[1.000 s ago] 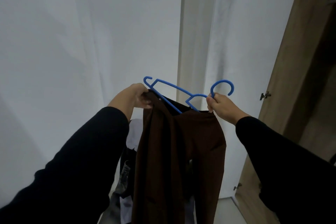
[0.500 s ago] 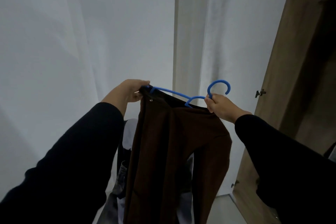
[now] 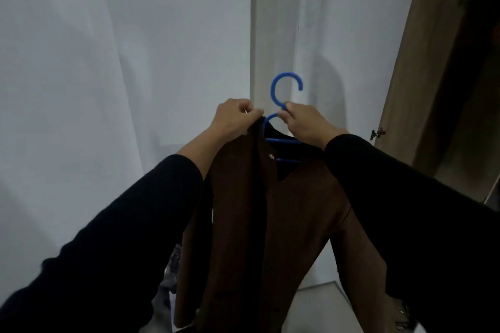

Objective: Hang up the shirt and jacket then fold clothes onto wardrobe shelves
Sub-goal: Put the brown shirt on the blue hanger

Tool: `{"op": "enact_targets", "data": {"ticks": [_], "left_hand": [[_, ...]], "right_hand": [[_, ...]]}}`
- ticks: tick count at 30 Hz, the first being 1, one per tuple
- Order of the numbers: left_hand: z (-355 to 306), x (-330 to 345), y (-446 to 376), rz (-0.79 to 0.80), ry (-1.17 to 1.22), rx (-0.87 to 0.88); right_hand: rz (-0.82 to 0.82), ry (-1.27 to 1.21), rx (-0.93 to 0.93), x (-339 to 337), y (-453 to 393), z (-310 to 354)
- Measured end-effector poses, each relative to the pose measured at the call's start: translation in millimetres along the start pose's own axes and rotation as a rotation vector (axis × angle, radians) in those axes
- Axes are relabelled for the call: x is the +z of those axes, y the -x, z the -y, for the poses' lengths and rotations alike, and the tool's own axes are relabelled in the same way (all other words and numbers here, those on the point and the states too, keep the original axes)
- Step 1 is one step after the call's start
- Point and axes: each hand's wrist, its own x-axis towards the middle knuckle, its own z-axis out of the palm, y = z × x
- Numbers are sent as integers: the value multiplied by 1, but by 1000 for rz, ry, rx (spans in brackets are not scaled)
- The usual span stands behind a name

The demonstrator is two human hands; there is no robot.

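hanging dark brown jacket (image 3: 270, 224) on blue hanger (image 3: 281, 94), left hand (image 3: 235, 119) pinching collar, right hand (image 3: 305, 124) gripping hook base

smooth blue plastic hanger (image 3: 281, 94), matt brown cloth jacket (image 3: 270, 224)

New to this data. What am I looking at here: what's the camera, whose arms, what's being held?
There is no robot. A person wears one wide-angle camera on the head, looking forward and down, so the two black-sleeved arms entering from the bottom are the wearer's own.

The left hand pinches the collar edge of a brown garment, either the shirt or the jacket; which one is unclear. The right hand has its grip on the neck of a blue plastic hanger, just below the hook. The garment hangs on it and drapes downward.

Behind is a white wall. At the right is an open wooden wardrobe door. More clothes lie in a pile low down, mostly hidden.
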Motion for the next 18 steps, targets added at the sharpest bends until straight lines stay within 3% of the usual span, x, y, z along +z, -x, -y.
{"op": "enact_targets", "data": {"ticks": [2, 6, 10, 14, 18], "left_hand": [[2, -2, -1, -34, -119, 52], [4, 3, -2, 194, -364, 148], [2, 12, -4, 111, -302, 169], [8, 18, -13, 75, -282, 108], [5, 27, -20, 89, -251, 137]], "right_hand": [[-61, -89, 35, -8, 1, -1], [-141, -170, 44, -20, 4, -5], [-205, -207, 57, -33, 9, -15], [-179, -11, 155, -49, 32, -60], [-221, 29, 218, -57, 55, -88]]}}
